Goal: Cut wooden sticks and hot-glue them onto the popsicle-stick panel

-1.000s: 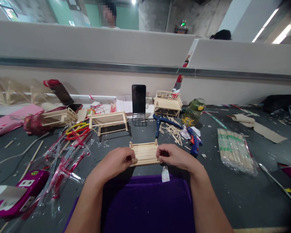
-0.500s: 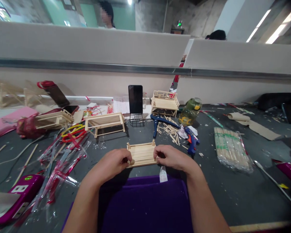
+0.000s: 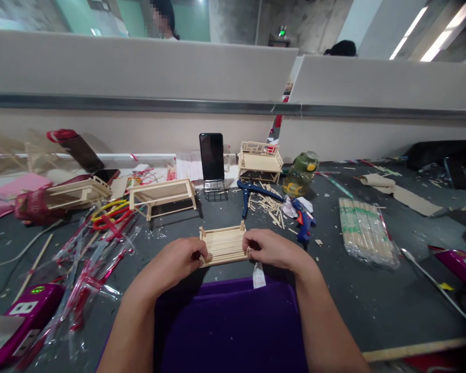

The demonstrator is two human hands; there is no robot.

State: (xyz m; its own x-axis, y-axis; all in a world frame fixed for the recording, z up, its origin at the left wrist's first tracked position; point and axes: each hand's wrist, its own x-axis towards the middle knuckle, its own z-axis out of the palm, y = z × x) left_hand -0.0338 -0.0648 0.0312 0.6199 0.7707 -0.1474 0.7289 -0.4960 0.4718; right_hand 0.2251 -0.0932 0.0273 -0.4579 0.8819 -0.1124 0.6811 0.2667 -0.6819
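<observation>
A small platform of pale wooden sticks [image 3: 223,246] lies on the dark table in front of me, its sticks side by side and short posts standing at its far corners. My left hand [image 3: 181,256] is closed in a pinch at its near left corner. At the near right corner my right hand [image 3: 271,249] pinches it too, the tip of a short peg showing by the fingers. What exactly lies between the fingertips is partly hidden. Purple cloth [image 3: 229,326] with a white tag [image 3: 259,276] is just below the hands.
Behind the platform stand a miniature stick table [image 3: 163,197], a phone on a wire stand [image 3: 212,158] and a stick bench [image 3: 260,161]. Blue cutters [image 3: 262,191], stick offcuts [image 3: 272,210], a glue gun [image 3: 305,225], a green bottle [image 3: 301,173] and bundled sticks [image 3: 367,228] lie rightward; plastic wrappers [image 3: 89,274] leftward.
The view has shifted slightly, so most things sit a little further left and higher. Both hands keep their pinch at the platform's near corners.
</observation>
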